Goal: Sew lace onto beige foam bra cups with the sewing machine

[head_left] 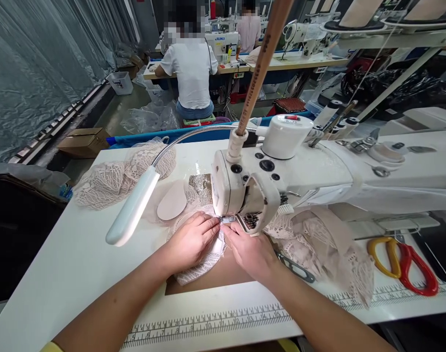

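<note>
A beige lace bra cup (199, 271) lies under the head of a white sewing machine (228, 188), with a white strip along its edge. My left hand (193, 239) is on the cup, its fingers bent together over the lace beside the presser foot (228, 220); its thumb is mostly hidden. From the other side, my right hand (250, 249) grips the cup's edge close to the foot with its fingertips. Where the needle meets the fabric is hidden by fingers and the machine. Behind my left hand lies a smooth pale oval pad (172, 200) on sheer lace.
More lace pieces (105, 183) lie at the back left, and a lace pile (318, 234) is right of the needle. Grey thread snips (296, 268) and red-and-yellow-handled scissors (402, 264) lie right. A lamp (133, 208) overhangs the table. A person (192, 73) sits ahead.
</note>
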Demonstrator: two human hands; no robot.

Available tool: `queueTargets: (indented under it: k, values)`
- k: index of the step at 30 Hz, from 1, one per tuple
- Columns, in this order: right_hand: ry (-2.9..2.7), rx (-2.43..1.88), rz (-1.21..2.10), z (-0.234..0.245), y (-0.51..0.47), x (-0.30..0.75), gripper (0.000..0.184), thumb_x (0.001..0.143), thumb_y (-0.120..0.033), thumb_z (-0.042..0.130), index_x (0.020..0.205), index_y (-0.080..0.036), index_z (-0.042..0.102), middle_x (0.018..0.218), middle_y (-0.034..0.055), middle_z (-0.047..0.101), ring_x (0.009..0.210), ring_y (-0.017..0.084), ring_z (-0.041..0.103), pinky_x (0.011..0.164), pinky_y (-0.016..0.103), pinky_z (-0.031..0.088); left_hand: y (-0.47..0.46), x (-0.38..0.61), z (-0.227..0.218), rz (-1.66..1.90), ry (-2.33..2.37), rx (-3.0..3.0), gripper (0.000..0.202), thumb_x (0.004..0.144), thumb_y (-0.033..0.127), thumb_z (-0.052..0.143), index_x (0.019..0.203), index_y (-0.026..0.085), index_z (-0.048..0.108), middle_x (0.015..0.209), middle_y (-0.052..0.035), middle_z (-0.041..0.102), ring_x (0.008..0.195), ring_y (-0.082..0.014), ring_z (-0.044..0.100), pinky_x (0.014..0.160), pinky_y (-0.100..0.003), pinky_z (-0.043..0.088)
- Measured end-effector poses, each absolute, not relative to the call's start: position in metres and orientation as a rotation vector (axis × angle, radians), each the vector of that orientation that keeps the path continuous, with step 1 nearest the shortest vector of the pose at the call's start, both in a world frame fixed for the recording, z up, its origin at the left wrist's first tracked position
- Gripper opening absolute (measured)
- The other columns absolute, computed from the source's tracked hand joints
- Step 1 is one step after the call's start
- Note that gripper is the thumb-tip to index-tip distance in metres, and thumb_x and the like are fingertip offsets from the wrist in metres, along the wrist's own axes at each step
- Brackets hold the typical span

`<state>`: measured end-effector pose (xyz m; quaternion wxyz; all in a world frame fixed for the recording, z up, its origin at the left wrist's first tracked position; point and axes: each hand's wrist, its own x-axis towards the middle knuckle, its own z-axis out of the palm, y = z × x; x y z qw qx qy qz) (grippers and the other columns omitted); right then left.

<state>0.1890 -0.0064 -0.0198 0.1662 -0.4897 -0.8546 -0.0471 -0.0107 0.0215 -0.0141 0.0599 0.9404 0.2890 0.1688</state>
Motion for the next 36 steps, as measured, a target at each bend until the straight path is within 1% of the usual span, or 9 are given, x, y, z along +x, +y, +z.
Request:
queueTargets:
  k: [5,11,13,16,21,24,29,33,36]
  values:
    - [-2.405,-1.362,-0.129,-0.019,-0.006,0.189,0.028,0.084,-0.008,0.052,0.103,-0.019,0.069,0.095,0.0023,0.069,0.074,0.016,0.055,0.063,0.029,0.037,0.024,-0.011,-0.015,0.544,0.861,2.856,0.029,0.094,0.016,0.045,0.119,0.008,0.058,0.12,-0.015,0.063,0.107,-0.0269,0.053,0.091,-0.044,0.05]
    - [-2.413,-1.3,-0.035,-0.021,-0.005,0.195,0.027,0.086,-0.009,0.05,0.099,-0.02,0.071,0.091,0.0035,0.069,0.077,0.016,0.057,0.065,0.027,0.038,0.027,-0.014,-0.014,0.554,0.84,2.859,0.028,0.095,0.016,0.044,0.119,0.01,0.058,0.117,-0.0135,0.064,0.101,-0.0258,0.055,0.085,-0.043,0.052]
    - [-2.417,-1.271,0.012,-0.022,-0.004,0.198,0.028,0.085,-0.009,0.05,0.1,-0.02,0.071,0.09,0.0035,0.068,0.077,0.016,0.057,0.067,0.027,0.038,0.029,-0.015,-0.013,0.548,0.819,2.849,0.029,0.095,0.016,0.044,0.12,0.011,0.058,0.117,-0.0133,0.065,0.104,-0.0262,0.055,0.086,-0.043,0.051]
    - [-2.401,-1.256,0.029,-0.023,-0.003,0.199,0.029,0.085,-0.009,0.05,0.101,-0.02,0.072,0.088,0.0038,0.068,0.072,0.015,0.056,0.065,0.027,0.039,0.032,-0.015,-0.011,0.554,0.809,2.823,0.03,0.094,0.015,0.044,0.12,0.012,0.057,0.117,-0.0133,0.065,0.108,-0.0268,0.054,0.089,-0.044,0.05]
    - [-2.421,-1.288,0.014,-0.02,-0.003,0.196,0.032,0.087,-0.01,0.047,0.109,-0.018,0.069,0.108,0.0069,0.067,0.076,0.015,0.058,0.064,0.026,0.041,0.035,-0.015,-0.009,0.549,0.87,2.777,0.031,0.094,0.019,0.045,0.121,0.014,0.058,0.116,-0.0132,0.064,0.108,-0.0274,0.054,0.093,-0.045,0.047]
    - [-2.427,-1.322,-0.028,-0.02,-0.003,0.194,0.033,0.089,-0.014,0.046,0.114,-0.019,0.067,0.112,0.0073,0.066,0.081,0.017,0.059,0.066,0.027,0.042,0.036,-0.016,-0.009,0.548,0.897,2.773,0.032,0.093,0.021,0.045,0.122,0.014,0.057,0.117,-0.0132,0.064,0.108,-0.0277,0.053,0.093,-0.045,0.046]
    - [-2.444,-1.384,-0.049,-0.021,-0.002,0.193,0.034,0.089,-0.015,0.047,0.117,-0.021,0.066,0.107,0.0057,0.067,0.082,0.017,0.059,0.068,0.027,0.042,0.035,-0.016,-0.012,0.563,0.995,2.782,0.031,0.093,0.021,0.044,0.119,0.013,0.059,0.112,-0.015,0.064,0.107,-0.0281,0.055,0.09,-0.044,0.047]
    - [-2.469,-1.376,0.02,-0.02,-0.004,0.197,0.038,0.087,-0.014,0.05,0.12,-0.025,0.065,0.103,0.0035,0.067,0.078,0.015,0.059,0.066,0.025,0.041,0.028,-0.02,-0.011,0.541,1.033,2.782,0.031,0.093,0.024,0.046,0.119,0.015,0.059,0.119,-0.016,0.061,0.104,-0.0281,0.055,0.091,-0.046,0.045]
    - [-2.464,-1.374,0.036,-0.02,-0.006,0.199,0.04,0.086,-0.012,0.048,0.12,-0.026,0.065,0.094,0.0026,0.067,0.073,0.015,0.057,0.065,0.025,0.04,0.022,-0.023,-0.007,0.532,0.939,2.763,0.032,0.091,0.029,0.05,0.119,0.016,0.059,0.121,-0.0155,0.059,0.106,-0.0279,0.054,0.091,-0.045,0.045]
